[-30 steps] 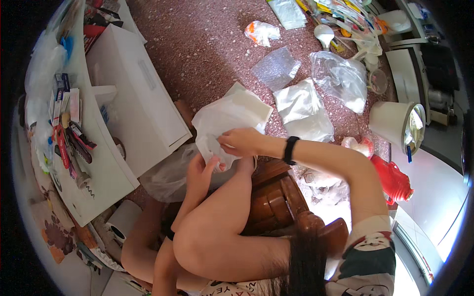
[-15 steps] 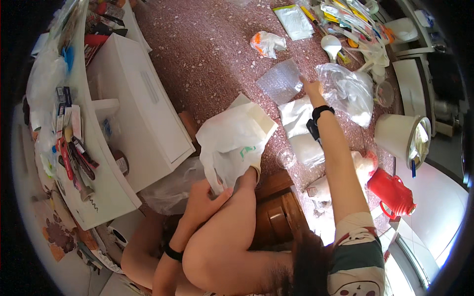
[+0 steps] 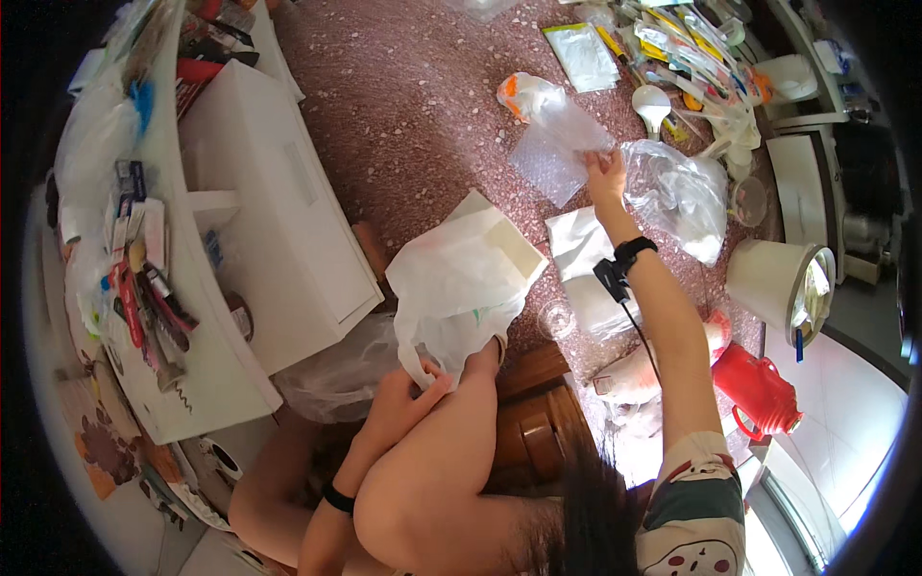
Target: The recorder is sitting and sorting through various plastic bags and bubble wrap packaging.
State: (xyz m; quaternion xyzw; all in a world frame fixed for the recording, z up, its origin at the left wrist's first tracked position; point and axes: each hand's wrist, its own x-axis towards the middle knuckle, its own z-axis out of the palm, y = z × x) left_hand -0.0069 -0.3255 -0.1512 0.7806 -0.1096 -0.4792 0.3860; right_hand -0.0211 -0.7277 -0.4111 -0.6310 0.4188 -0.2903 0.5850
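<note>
My left hand [image 3: 408,398] is closed on the handles of a white plastic carrier bag [image 3: 447,264], which spreads over the floor beyond my bent knee. A pale flat piece [image 3: 519,248] lies at the bag's far right side. My right arm stretches forward, and my right hand [image 3: 605,178] pinches the edge of a clear plastic sheet [image 3: 576,125], partly raised. Under it lies a piece of bubble wrap [image 3: 547,168]; whether the two are joined I cannot tell. A crumpled clear bag [image 3: 677,197] sits just right of this hand, and a silvery-white pouch [image 3: 581,245] lies nearer me.
Beyond are an orange-and-clear wrapper [image 3: 519,94], a light bulb [image 3: 652,106] and a pile of utensils [image 3: 691,48]. A bin [image 3: 759,274] and red thermos flask [image 3: 754,389] stand right. White shelving [image 3: 279,211] rises left; a wooden stool [image 3: 533,422] is beneath me.
My right hand has lifted the clear plastic sheet off the floor, turning its fingers upward. My left hand stays on the carrier bag's handles. The view has shifted slightly.
</note>
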